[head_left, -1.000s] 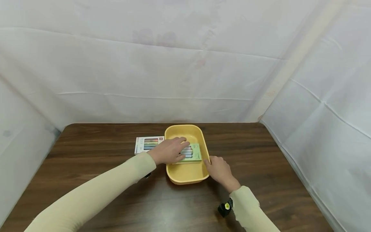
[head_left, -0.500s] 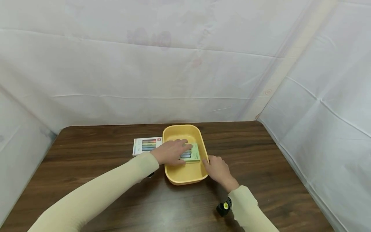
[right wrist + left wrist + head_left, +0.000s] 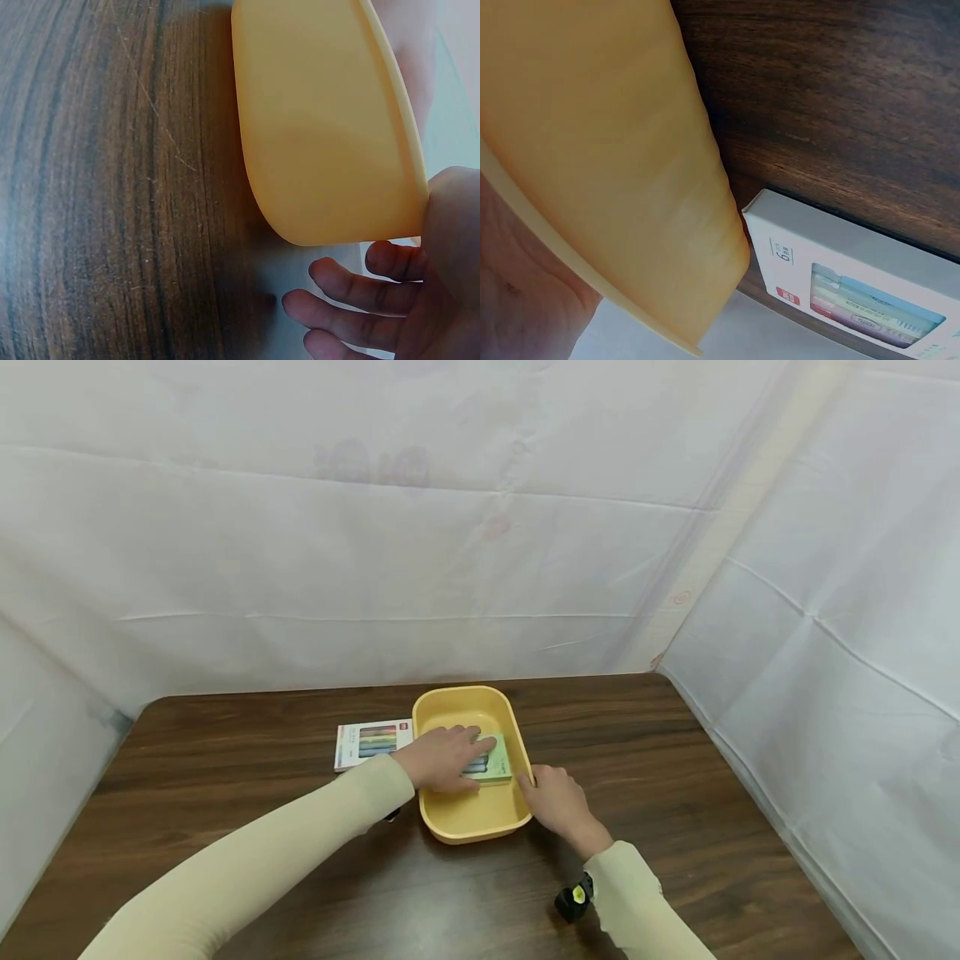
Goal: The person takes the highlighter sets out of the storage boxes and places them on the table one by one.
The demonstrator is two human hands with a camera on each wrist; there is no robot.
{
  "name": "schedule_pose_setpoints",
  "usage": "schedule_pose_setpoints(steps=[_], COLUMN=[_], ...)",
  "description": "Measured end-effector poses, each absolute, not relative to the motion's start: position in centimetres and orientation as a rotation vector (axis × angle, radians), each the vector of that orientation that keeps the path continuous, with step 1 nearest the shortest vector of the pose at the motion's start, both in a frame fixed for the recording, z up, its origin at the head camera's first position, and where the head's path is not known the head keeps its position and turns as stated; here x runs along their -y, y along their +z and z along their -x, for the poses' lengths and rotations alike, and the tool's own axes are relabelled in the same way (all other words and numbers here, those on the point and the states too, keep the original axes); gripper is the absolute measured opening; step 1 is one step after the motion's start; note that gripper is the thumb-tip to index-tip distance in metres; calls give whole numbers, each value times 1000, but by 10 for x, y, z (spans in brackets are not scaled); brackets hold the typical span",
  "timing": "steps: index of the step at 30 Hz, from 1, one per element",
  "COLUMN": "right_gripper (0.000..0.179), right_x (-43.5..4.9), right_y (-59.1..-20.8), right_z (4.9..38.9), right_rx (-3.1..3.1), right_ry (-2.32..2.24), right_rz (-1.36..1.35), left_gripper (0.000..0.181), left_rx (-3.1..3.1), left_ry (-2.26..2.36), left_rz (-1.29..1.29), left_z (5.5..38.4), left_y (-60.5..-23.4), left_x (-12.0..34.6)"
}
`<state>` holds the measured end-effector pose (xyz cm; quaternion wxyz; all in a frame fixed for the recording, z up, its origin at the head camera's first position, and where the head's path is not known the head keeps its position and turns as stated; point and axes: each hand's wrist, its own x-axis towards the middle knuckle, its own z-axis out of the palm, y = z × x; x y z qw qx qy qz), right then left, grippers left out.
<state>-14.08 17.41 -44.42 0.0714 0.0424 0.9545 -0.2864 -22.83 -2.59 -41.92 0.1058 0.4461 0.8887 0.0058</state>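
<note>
A yellow plastic tub stands on the wooden table, with a green box of pens lying flat inside it. My left hand reaches over the tub's left rim and rests on the green box, fingers spread and fairly straight, covering its left part. On the tub's right side, my right hand holds the rim, thumb over the inside and fingers outside. Loosely bent fingers show below the tub wall in the right wrist view. The left wrist view shows the palm behind the rim.
A white box of coloured pens lies close against the tub's left side, partly behind the left forearm. White sheeting rises behind the table's back edge and along both sides. A black wrist camera hangs under the right wrist.
The left hand has slid slightly right over the green box, covering more of it. The right hand keeps its place on the rim. The whole head view has shifted a little.
</note>
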Motion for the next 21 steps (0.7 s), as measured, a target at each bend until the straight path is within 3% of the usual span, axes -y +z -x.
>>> schedule_pose_setpoints(steps=[21], right_gripper=[28], right_x=[-168], right_y=[-443], right_z=[144], right_rx=[-2878], right_ry=[-836], right_rz=[-132], left_gripper=[70], left_rx=[-2640], left_ry=[-30], left_rz=[-1292], left_z=[232], left_y=[-424], left_x=[26])
